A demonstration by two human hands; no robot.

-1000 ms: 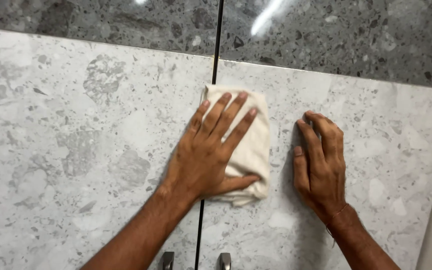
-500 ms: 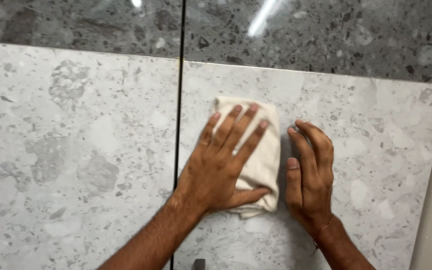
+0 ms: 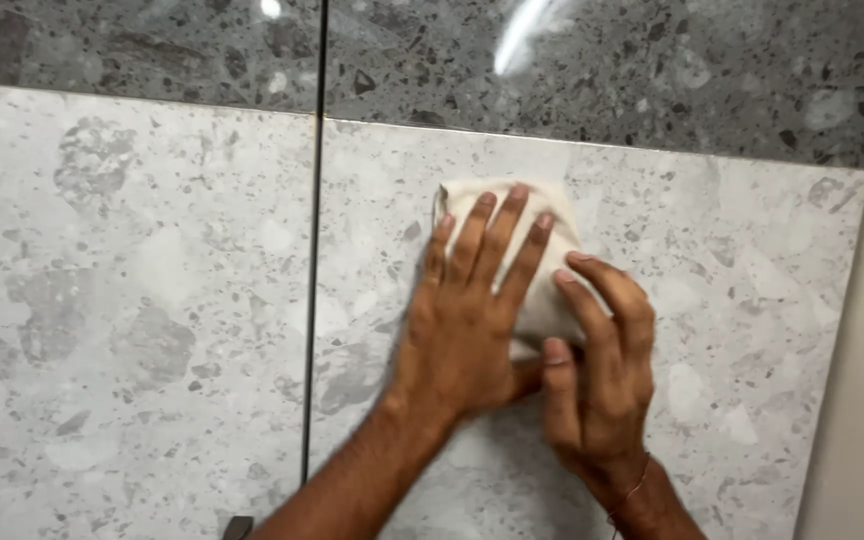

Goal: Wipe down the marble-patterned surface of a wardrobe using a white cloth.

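While left hand (image 3: 467,325) flattens cloth (image 3: 552,225), right hand (image 3: 597,375) touches.

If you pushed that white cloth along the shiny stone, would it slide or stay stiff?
The cloth looks soft and folded, so it would probably bunch up, not stay stiff. The stone panel looks glossy, so it likely slides easily under the left hand. It seems light.

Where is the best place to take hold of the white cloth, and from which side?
Probably the cloth's bare top edge, coming from above. It lies flat against the light grey stone panel; the left hand presses flat over its middle and the right hand covers its lower right corner. Only the upper edge and top right corner are free for fingers to pinch.
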